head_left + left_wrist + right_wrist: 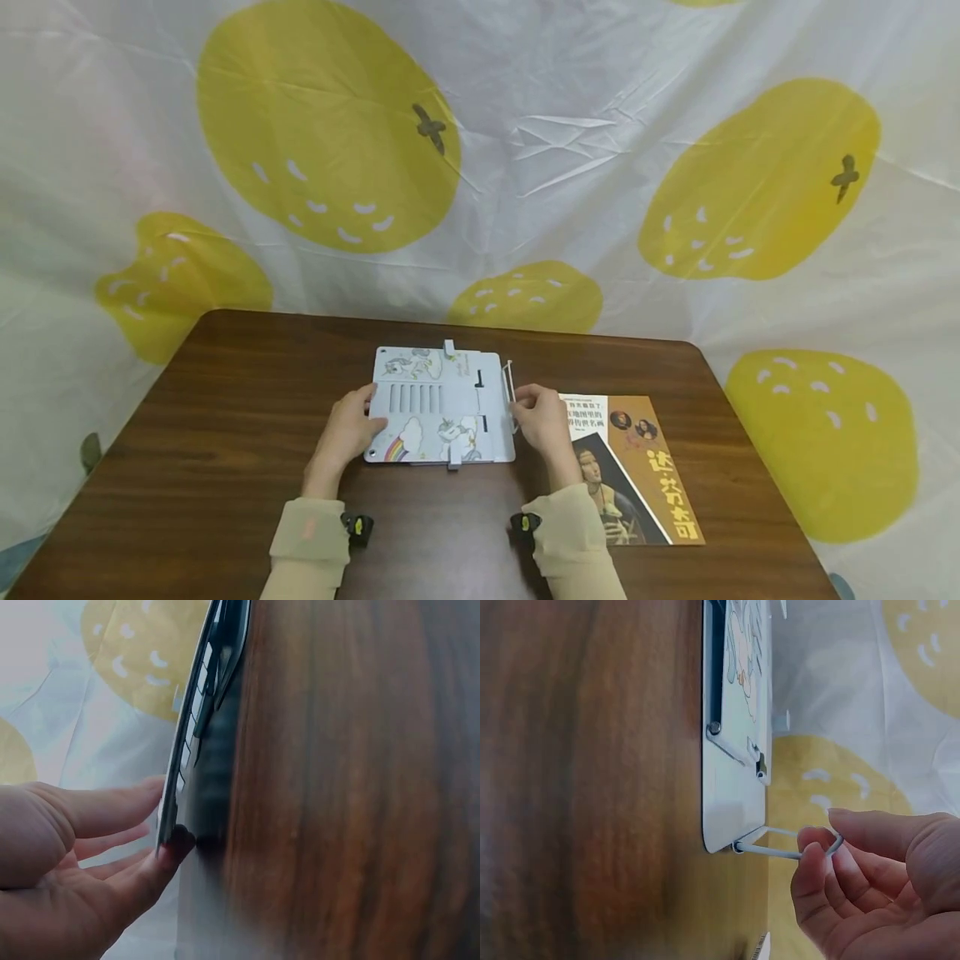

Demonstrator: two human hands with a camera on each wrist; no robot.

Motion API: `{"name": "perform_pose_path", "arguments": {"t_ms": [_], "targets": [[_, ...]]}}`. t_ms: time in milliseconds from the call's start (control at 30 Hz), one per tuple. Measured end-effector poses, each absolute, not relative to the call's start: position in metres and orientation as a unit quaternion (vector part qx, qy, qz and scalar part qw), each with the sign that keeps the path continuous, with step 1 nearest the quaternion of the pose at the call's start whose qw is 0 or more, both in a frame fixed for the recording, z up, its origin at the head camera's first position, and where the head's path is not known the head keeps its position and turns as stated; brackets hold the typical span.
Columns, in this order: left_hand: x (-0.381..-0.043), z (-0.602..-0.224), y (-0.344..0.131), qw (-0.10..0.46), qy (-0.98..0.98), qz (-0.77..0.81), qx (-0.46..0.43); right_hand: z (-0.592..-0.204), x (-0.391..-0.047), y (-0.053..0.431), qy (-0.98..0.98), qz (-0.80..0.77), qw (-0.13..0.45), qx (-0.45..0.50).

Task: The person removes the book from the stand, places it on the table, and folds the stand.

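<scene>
A white metal book stand (457,400) with unicorn and rainbow prints lies folded on the table, with slots in its plate. At its left edge my left hand (347,429) pinches the plate, thumb on top and fingers below. The left wrist view shows the edge of the plate (177,761) raised off the tabletop there. Beyond the right edge, my right hand (542,417) holds a thin white wire bracket (776,851) between thumb and fingers. That bracket is hinged to the stand's base (731,806) and stands up from it.
An orange, white and black book (660,467) with a portrait on its cover lies to the right, partly under my right forearm. The brown wooden table (187,450) ends at a curtain (525,208) printed with yellow fruit.
</scene>
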State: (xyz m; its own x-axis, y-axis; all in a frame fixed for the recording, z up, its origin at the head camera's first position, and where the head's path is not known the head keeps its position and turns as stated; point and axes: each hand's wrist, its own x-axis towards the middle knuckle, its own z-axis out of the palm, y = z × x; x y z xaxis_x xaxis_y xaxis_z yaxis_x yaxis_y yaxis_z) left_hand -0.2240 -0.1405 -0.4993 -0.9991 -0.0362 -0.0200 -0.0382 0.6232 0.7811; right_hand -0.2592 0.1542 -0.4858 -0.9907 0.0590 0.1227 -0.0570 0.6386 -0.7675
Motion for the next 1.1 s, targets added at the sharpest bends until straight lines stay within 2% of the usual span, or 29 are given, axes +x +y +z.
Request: {"name": "perform_pose_path", "arguments": {"t_ms": [567, 800, 1100], "targets": [[-0.217, -0.490, -0.138, 0.025, 0.926, 0.377, -0.006, -0.484, -0.240, 0.154, -0.907, 0.415, 0.057, 0.048], [-0.214, -0.486, -0.137, 0.056, 0.935, 0.350, 0.016, -0.484, -0.253, 0.168, -0.918, 0.375, 0.012, 0.127], [-0.210, -0.490, -0.135, 0.064, 0.936, 0.344, 0.016, -0.484, -0.281, 0.188, -0.922, 0.310, -0.091, 0.214]]}}
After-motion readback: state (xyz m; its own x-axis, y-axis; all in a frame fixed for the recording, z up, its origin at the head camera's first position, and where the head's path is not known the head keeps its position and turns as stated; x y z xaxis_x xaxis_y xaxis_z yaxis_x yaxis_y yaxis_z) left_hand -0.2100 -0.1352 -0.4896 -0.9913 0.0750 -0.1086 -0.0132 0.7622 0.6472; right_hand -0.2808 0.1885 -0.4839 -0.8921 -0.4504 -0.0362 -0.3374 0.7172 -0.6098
